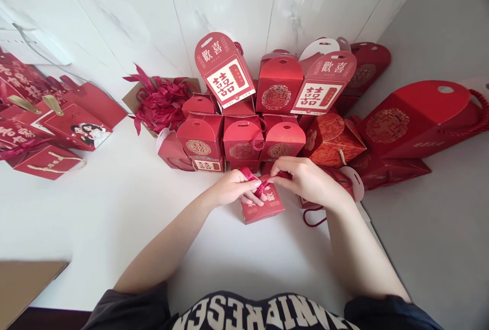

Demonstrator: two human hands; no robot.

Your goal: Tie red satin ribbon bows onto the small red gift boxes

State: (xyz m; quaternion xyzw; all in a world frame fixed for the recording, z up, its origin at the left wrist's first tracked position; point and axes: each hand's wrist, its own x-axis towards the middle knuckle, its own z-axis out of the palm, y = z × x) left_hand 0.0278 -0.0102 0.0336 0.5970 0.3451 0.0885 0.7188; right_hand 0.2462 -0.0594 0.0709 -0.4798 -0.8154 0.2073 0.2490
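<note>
A small red gift box (263, 208) stands on the white table (114, 218) just in front of me. A red ribbon (255, 182) lies across its top. My left hand (233, 187) pinches the ribbon's left part, fingers closed. My right hand (305, 180) pinches the ribbon's right part from the other side, fingers closed too. Both hands meet over the box's top. The box's front face shows below the fingers; its top is hidden by the hands.
A pile of red gift boxes (244, 139) is stacked against the marble wall behind the box. A cardboard tray of loose red ribbons (160, 101) sits at the back left. More red bags (72, 124) lie at the far left, a large red box (420, 118) at the right.
</note>
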